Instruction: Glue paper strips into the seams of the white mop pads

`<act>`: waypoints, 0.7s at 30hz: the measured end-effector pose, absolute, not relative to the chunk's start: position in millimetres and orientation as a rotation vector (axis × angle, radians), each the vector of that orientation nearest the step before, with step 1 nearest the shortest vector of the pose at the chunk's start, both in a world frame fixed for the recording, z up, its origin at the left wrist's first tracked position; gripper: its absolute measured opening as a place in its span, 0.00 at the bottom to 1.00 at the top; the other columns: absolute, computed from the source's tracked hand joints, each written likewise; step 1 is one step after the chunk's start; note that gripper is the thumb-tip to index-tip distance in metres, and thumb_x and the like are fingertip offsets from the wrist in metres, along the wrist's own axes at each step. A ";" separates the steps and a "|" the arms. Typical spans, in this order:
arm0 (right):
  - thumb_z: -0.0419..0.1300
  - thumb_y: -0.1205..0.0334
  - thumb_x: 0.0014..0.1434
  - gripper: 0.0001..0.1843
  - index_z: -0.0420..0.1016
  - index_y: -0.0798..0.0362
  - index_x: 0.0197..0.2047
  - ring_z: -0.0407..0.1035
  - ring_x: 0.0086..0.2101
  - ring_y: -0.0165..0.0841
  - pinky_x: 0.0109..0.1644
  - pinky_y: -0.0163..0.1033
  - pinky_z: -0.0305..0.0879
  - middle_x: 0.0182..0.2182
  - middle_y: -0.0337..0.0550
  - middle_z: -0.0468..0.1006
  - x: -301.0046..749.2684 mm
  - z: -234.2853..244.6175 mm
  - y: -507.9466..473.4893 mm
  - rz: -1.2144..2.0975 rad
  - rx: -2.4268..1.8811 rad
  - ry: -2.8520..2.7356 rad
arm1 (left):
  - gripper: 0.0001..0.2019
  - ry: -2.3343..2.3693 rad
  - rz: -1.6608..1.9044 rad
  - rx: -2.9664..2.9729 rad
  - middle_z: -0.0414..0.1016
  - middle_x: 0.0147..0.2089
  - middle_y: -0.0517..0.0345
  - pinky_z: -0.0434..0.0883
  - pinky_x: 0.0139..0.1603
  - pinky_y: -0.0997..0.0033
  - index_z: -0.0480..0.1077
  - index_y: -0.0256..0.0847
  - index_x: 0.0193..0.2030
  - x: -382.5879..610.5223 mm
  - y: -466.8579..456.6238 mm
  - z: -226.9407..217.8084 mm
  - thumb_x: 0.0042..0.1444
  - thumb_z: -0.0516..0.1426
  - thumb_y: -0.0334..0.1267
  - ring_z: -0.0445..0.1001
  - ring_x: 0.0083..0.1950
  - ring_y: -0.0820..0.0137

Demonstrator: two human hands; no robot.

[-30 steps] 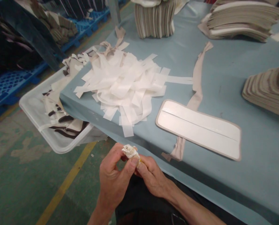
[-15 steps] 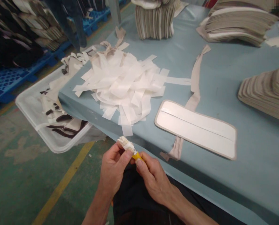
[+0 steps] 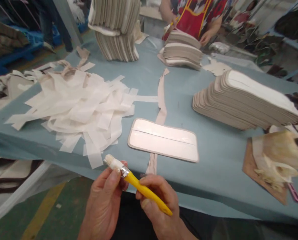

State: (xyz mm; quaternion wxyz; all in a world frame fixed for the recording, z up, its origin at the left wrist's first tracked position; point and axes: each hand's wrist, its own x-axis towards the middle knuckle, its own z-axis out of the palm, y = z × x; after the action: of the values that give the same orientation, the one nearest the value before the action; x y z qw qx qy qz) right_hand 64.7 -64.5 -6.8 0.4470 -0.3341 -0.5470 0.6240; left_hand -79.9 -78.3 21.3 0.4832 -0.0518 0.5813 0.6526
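Slantwise, the brush [image 3: 133, 180] lies pinched between fingers [image 3: 155, 182].

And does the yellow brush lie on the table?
No, the right hand grips its yellow handle while the left fingers hold it near the bristles.

The left hand [image 3: 105, 195] and the right hand [image 3: 159, 218] were bare, as were the wrists [image 3: 89, 230]. Between the hands, a nearly black garment [image 3: 130, 213] was worn.

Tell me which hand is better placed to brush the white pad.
Probably your right hand: it grips the brush by its yellow handle, while your left hand pinches the whitish bristle end.
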 end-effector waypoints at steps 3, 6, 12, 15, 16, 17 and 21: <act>0.66 0.50 0.71 0.10 0.84 0.47 0.46 0.72 0.25 0.30 0.28 0.34 0.67 0.30 0.41 0.82 64.3 -7.0 -55.7 1.377 -0.866 -1.319 | 0.28 1.414 1.511 0.131 0.78 0.31 0.52 0.73 0.29 0.75 0.85 0.41 0.36 -64.7 -76.7 16.3 0.39 0.77 0.63 0.70 0.29 0.72; 0.66 0.47 0.71 0.14 0.85 0.49 0.41 0.70 0.21 0.30 0.25 0.34 0.67 0.23 0.39 0.78 70.6 -1.1 -39.6 1.308 -0.946 -1.241 | 0.24 1.484 1.370 0.658 0.80 0.30 0.52 0.76 0.31 0.73 0.86 0.41 0.41 -61.3 -75.7 12.6 0.55 0.70 0.62 0.76 0.30 0.67; 0.71 0.42 0.64 0.21 0.80 0.52 0.33 0.64 0.18 0.27 0.21 0.31 0.60 0.18 0.33 0.70 107.2 15.6 15.6 1.040 -1.227 -0.957 | 0.08 1.912 1.319 1.669 0.85 0.40 0.62 0.78 0.46 0.77 0.80 0.45 0.50 -89.1 -54.5 4.8 0.69 0.63 0.43 0.83 0.39 0.72; 0.75 0.43 0.60 0.22 0.78 0.53 0.31 0.58 0.17 0.24 0.19 0.29 0.53 0.16 0.30 0.65 125.0 16.1 38.4 0.979 -1.285 -0.905 | 0.07 2.013 1.232 2.025 0.83 0.47 0.56 0.77 0.58 0.71 0.75 0.42 0.53 -105.4 -38.0 -9.8 0.71 0.61 0.37 0.83 0.50 0.69; 0.75 0.44 0.59 0.22 0.77 0.53 0.30 0.57 0.17 0.23 0.18 0.29 0.51 0.17 0.30 0.65 129.1 15.6 43.4 0.955 -1.297 -0.900 | 0.07 2.010 1.206 2.094 0.82 0.48 0.54 0.76 0.59 0.69 0.74 0.40 0.54 -108.8 -32.8 -15.3 0.71 0.60 0.36 0.82 0.51 0.68; 0.76 0.44 0.58 0.22 0.76 0.53 0.29 0.56 0.17 0.23 0.18 0.29 0.50 0.17 0.30 0.65 132.2 15.0 47.1 0.928 -1.309 -0.902 | 0.08 1.994 1.182 2.138 0.82 0.49 0.53 0.77 0.59 0.67 0.73 0.39 0.54 -110.9 -28.1 -20.5 0.71 0.60 0.35 0.81 0.52 0.66; 0.75 0.42 0.59 0.24 0.74 0.52 0.29 0.56 0.17 0.23 0.19 0.30 0.51 0.18 0.30 0.65 135.7 12.0 54.7 0.837 -1.374 -0.944 | 0.09 1.933 1.119 2.176 0.81 0.50 0.49 0.77 0.60 0.62 0.71 0.38 0.55 -110.5 -16.7 -35.6 0.71 0.60 0.34 0.80 0.53 0.63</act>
State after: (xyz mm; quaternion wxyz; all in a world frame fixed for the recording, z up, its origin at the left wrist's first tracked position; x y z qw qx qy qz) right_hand 135.7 54.7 12.0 0.5958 -0.5916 -0.4063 0.3604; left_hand -110.5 -16.7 -35.6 0.0117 0.6979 0.6197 0.3588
